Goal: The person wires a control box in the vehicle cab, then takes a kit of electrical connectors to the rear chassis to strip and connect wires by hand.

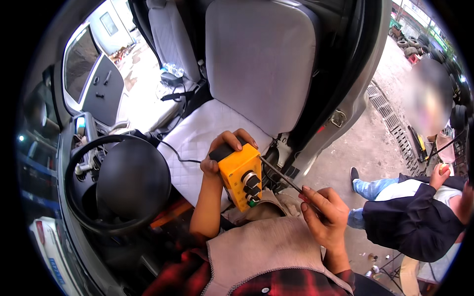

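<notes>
A yellow control box (237,170) with a black back part sits in my left hand (229,143), whose fingers wrap over its upper end. Black rotary knobs (251,182) and a small green button (253,203) stand out from its face. My right hand (326,214) is closed around the handle of a screwdriver (281,174). The long metal shaft runs up and left, and its tip meets the upper right side of the box. A beige apron (266,241) covers my front below both hands. Most of the screwdriver's handle is hidden by my fingers.
A black steering wheel (71,177) is at the left. Behind the box is a white quilted seat (217,118), with a black cable (180,155) across it. At the right, outside the door opening, a person in a dark jacket (405,222) stands near a floor drain grate (387,116).
</notes>
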Demonstrator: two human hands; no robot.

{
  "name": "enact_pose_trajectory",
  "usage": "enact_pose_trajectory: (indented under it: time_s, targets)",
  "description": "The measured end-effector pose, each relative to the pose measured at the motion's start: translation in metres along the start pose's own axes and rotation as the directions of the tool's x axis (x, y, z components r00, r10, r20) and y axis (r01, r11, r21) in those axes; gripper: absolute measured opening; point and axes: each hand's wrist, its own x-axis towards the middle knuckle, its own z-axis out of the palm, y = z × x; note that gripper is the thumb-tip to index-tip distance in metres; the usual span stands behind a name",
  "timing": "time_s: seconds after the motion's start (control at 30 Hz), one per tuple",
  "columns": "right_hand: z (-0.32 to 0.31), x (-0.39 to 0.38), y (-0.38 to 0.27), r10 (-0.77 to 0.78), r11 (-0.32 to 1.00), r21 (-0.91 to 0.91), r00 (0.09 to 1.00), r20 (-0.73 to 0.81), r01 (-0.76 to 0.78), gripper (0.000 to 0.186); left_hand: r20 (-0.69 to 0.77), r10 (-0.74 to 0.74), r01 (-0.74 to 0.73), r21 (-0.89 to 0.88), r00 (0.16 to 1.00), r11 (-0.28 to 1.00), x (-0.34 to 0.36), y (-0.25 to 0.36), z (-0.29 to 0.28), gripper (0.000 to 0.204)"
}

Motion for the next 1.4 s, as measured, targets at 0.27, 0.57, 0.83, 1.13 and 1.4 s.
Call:
enact_pose_trajectory:
  time_s: [0.27,0.57,0.83,1.13,1.4]
  targets:
    - [-0.001,-0.007,-0.003,-0.147,0.963,-0.219,0.987,0.063,0.158,0.041,-0.079,-0.029,0.03,0.016,0.996,0.999,-0.016,-0.005,0.002,0.061]
    - [-0.023,0.018,-0.002,-0.501,0.553,-0.599,0.805,0.317,0.58,0.041,-0.127,-0.162,0.169,0.042,0.979,0.985,-0.022,0.0,0.013,0.062]
    - [-0.024,0.02,-0.001,-0.245,0.859,-0.368,0.916,0.317,0.357,0.041,-0.037,-0.139,0.144,0.199,0.99,0.969,-0.025,0.0,0.0,0.057]
    - [-0.018,0.014,0.013,0.203,0.972,0.052,0.936,0.288,-0.227,0.033,-0.073,-0.13,0.143,0.219,0.989,0.965,-0.021,-0.01,-0.003,0.052]
    - [-0.01,0.014,0.01,0.081,0.997,-0.038,0.943,0.323,-0.072,0.028,-0.473,0.129,-0.199,-0.099,0.872,0.975,-0.041,0.008,-0.044,0.055]
